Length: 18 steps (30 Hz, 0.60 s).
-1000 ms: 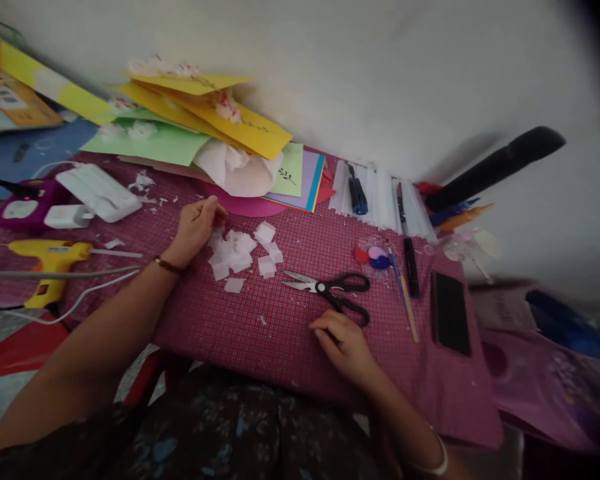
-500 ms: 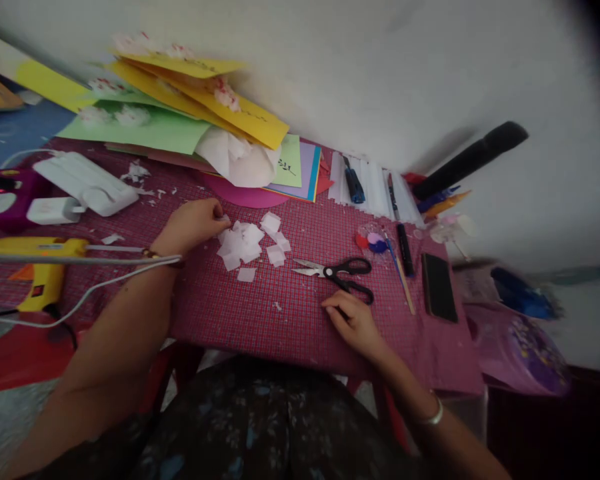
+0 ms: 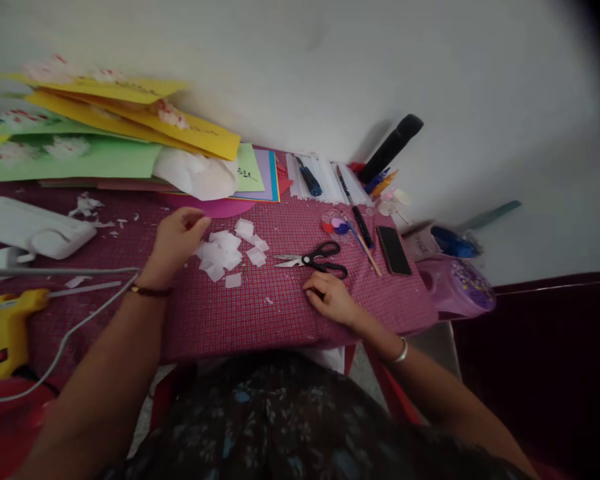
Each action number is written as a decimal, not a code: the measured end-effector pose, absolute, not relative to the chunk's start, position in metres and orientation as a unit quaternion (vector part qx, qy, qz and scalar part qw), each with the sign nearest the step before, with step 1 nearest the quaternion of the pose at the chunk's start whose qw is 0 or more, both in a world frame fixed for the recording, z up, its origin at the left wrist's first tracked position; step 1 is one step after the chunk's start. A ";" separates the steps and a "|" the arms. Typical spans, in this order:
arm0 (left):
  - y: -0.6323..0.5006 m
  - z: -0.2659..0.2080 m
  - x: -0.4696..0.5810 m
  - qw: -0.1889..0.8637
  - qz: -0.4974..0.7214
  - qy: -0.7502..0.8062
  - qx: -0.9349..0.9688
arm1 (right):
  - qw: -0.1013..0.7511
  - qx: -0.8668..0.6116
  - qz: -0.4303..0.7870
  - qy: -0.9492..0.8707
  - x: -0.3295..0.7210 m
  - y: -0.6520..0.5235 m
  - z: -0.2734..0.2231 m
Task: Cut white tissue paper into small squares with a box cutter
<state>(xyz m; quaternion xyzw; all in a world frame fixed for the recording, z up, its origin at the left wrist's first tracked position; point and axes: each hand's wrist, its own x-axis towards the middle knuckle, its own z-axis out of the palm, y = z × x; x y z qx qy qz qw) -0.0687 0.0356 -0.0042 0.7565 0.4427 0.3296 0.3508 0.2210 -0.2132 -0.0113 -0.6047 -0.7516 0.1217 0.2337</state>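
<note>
My left hand [image 3: 176, 241] is held just left of a pile of small white paper squares [image 3: 221, 252]. Its fingers are loosely bent with the thumb a little apart, and I see nothing between them. My right hand [image 3: 331, 297] rests on the table below the scissors [image 3: 307, 259], its fingers slightly curled and the thumb apart, holding nothing visible. The scissors have black handles, and their slightly parted blades point left toward the squares. A few squares lie apart from the pile.
Yellow and green cards [image 3: 130, 113] with paper flowers lean at the back. At left are a yellow glue gun [image 3: 10, 327], a white charger [image 3: 45, 230] and a cable. Glue sticks [image 3: 330, 180], a marker [image 3: 363, 227], a paintbrush [image 3: 365, 247] and a phone [image 3: 394, 250] lie at right.
My view has swung to the right, so the things on the table appear further left. My left hand has drawn back from the squares, and its pinch has loosened. The right hand stays by the scissors.
</note>
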 end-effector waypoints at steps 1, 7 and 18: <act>0.037 -0.004 -0.070 0.335 0.350 0.463 0.742 | 0.231 -0.602 0.117 -0.755 0.221 -0.213 -0.013; 0.027 0.002 -0.079 0.199 0.377 0.541 0.725 | 0.220 -0.553 0.106 -0.796 0.216 -0.232 -0.021; -0.104 0.003 -0.091 0.086 0.319 0.650 0.685 | 0.262 -0.385 0.312 -0.828 0.238 -0.270 -0.007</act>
